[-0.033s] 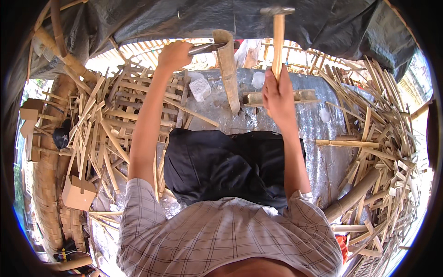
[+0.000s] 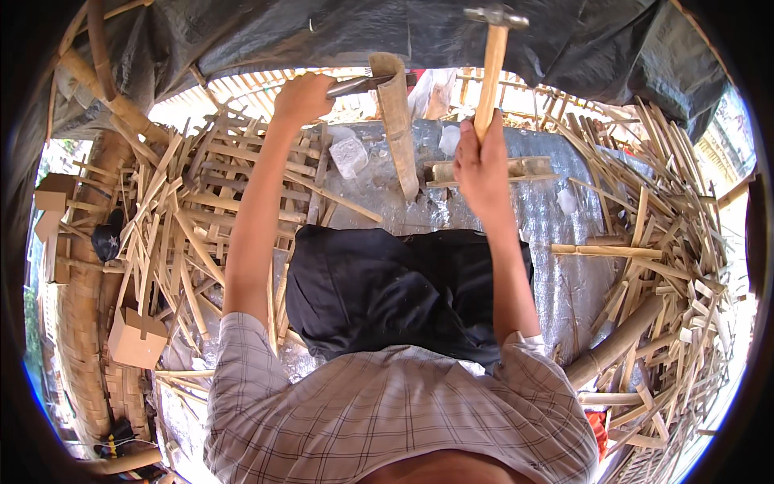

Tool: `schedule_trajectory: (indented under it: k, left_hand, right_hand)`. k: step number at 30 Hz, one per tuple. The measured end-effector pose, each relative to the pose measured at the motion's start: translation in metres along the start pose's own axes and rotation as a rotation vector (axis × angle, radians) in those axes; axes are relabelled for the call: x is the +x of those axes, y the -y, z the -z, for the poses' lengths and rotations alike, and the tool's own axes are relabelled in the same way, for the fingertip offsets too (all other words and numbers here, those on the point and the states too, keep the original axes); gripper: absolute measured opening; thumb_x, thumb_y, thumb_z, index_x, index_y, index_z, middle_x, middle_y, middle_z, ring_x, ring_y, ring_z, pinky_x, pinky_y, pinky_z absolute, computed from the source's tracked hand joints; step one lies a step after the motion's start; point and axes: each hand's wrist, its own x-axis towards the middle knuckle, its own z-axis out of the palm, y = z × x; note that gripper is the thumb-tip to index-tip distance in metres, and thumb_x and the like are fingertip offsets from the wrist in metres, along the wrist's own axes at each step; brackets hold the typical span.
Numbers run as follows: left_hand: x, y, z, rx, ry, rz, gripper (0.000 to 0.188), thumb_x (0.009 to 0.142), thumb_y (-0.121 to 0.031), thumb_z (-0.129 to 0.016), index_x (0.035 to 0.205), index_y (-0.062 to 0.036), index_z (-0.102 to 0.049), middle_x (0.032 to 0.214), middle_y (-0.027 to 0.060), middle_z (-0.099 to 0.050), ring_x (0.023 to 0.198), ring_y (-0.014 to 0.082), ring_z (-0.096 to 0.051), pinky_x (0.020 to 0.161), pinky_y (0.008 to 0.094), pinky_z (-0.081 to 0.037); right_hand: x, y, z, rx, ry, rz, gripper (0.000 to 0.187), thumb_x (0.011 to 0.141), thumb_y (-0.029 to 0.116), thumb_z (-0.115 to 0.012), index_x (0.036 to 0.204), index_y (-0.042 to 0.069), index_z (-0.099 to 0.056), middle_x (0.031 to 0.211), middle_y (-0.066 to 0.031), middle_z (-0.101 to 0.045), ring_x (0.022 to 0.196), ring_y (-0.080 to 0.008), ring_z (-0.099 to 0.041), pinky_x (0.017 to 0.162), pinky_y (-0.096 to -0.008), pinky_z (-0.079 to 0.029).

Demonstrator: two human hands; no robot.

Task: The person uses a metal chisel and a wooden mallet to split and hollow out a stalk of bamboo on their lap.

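My left hand (image 2: 305, 98) is closed around the handle of a bladed metal tool (image 2: 351, 85), which looks like a large knife. Its blade lies across the upper end of a split bamboo piece (image 2: 396, 129), with the tip showing past the far side. The bamboo stands nearly upright, its lower end on the silvery sheet. In my right hand (image 2: 481, 165) is a hammer (image 2: 490, 77), gripped by its wooden handle. The hammer's metal head is raised up and to the right of the bamboo, apart from blade and bamboo.
Another split bamboo piece (image 2: 528, 168) lies beyond my right hand. A pale block (image 2: 349, 156) rests left of the upright bamboo. Bamboo strips are heaped at left (image 2: 161, 234) and right (image 2: 685, 266). A dark tarp (image 2: 363, 32) hangs at the far side; a cardboard box (image 2: 137, 337) stands at left.
The hammer's head has shifted slightly right and its handle leans more that way. My right hand has moved a little left. My left hand, the blade and the bamboo stay nearly in place.
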Motion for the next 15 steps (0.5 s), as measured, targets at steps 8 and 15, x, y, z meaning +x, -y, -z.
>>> schedule_trajectory:
  k: [8,15]
  left_hand:
    - [-0.001,0.000,0.000,-0.085,-0.014,0.062,0.029,0.079,-0.018,-0.066,0.107,-0.0114,-0.073,0.101,0.0177,-0.071,0.094,0.0372,-0.070,0.084,0.0480,-0.056]
    - [-0.002,0.000,0.000,-0.075,-0.041,-0.041,0.028,0.079,-0.018,-0.069,0.104,-0.0090,-0.074,0.097,0.0169,-0.071,0.092,0.0374,-0.070,0.083,0.0470,-0.056]
  right_hand:
    - [-0.010,-0.020,-0.011,-0.418,0.093,-0.036,0.020,0.102,0.014,-0.055,0.100,-0.004,-0.045,0.070,-0.0313,-0.058,0.069,-0.0535,-0.058,0.056,-0.0540,-0.041]
    - [0.007,0.010,-0.030,-0.278,-0.204,0.074,0.017,0.103,0.009,-0.051,0.093,-0.003,-0.044,0.062,-0.0207,-0.049,0.048,-0.0297,-0.044,0.049,-0.0421,-0.033]
